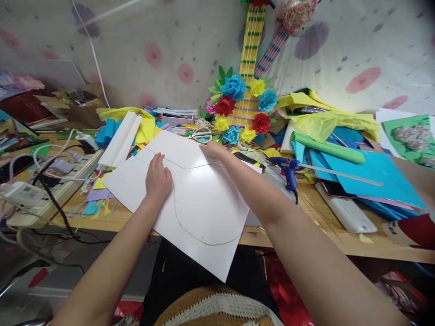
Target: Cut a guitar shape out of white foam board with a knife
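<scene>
A large white sheet of card lies tilted across the table's front edge, one corner hanging over my lap. Drawn on it are a green curve and thin dark lines forming a rounded body and narrow neck. My left hand rests flat on the card's left part, beside the drawn neck. At the far edge, my right hand grips the card; some of its fingers are hidden. Just beyond that hand lie scissors. A paper guitar with yellow neck and paper flowers leans on the wall behind.
To the right are a blue glue gun, a green paper roll, blue sheets and a paper cup. A power strip with tangled cables stands left. White rolls and paper scraps lie nearby.
</scene>
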Available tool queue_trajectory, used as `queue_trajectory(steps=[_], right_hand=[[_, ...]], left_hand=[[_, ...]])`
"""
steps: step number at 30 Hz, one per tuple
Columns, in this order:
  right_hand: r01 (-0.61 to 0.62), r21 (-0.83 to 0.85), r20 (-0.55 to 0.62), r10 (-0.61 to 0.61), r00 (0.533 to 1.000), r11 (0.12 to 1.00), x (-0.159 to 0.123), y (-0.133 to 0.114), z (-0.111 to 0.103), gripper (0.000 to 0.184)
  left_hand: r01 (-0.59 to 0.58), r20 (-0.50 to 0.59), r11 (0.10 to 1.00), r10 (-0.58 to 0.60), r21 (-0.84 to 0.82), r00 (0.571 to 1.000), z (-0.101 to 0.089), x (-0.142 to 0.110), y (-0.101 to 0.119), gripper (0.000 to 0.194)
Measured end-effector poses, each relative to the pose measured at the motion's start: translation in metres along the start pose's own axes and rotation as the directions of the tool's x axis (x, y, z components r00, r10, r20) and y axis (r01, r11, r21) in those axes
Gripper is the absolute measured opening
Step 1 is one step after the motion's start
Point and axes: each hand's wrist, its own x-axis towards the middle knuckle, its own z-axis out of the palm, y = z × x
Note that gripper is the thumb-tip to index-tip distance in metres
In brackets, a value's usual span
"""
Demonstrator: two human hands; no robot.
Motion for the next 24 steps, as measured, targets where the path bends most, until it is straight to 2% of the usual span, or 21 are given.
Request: queue_trajectory(steps=[5, 13, 19, 24], right_hand=[[0.009, 0.06, -0.074, -0.004, 0.997, 0.998, -0.009, 0.003, 0.006, 0.055], [0.016, 0.041, -0.183, -0.008, 0.983, 0.999, -0.014, 0.002, 0.015, 0.052], [0.015, 0.051, -0.184, -0.005, 0.983, 0.999, -0.013, 0.003, 0.016, 0.052], [0.013, 0.044, -0.175, -0.005, 0.985, 0.999, -0.012, 0.005, 0.017, 0.053]], left_hand=[[0.087, 0.126, 0.993, -0.097, 0.079, 0.987, 0.004, 0.001, -0.001, 0.055], [0.136, 0.197, 0.983, -0.158, 0.121, 0.968, 0.003, 0.003, -0.001, 0.059], [0.073, 0.261, 0.976, -0.126, 0.203, 0.957, 0.007, 0.005, -0.001, 0.062], [0.052, 0.259, 0.971, -0.114, 0.234, 0.959, 0.011, 0.005, -0.003, 0.061]])
